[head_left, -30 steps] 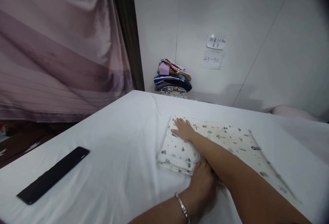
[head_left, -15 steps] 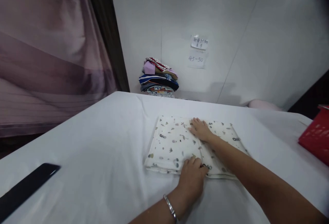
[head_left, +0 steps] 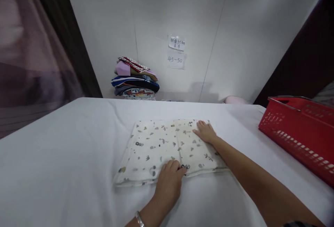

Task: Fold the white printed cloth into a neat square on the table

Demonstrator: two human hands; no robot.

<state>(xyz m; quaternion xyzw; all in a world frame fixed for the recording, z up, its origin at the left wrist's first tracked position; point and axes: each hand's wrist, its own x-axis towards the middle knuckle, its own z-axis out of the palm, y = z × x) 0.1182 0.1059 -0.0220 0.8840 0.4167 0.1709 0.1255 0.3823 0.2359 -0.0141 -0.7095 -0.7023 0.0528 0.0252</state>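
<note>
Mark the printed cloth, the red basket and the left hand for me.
Printed cloth (head_left: 165,147): head view, near the middle of its top face.
Red basket (head_left: 300,131): head view, on its near side wall.
Left hand (head_left: 169,181): head view, on its back.

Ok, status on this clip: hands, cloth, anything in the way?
Left hand at cloth's near edge, grip unclear. Right hand spread near far right corner. Printed cloth folded, lying flat. Red basket right, apart from cloth.

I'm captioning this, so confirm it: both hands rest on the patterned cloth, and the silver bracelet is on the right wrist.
Not quite: the head view shows the silver bracelet on the left wrist. The left hand and right hand do rest on the patterned cloth.
</note>
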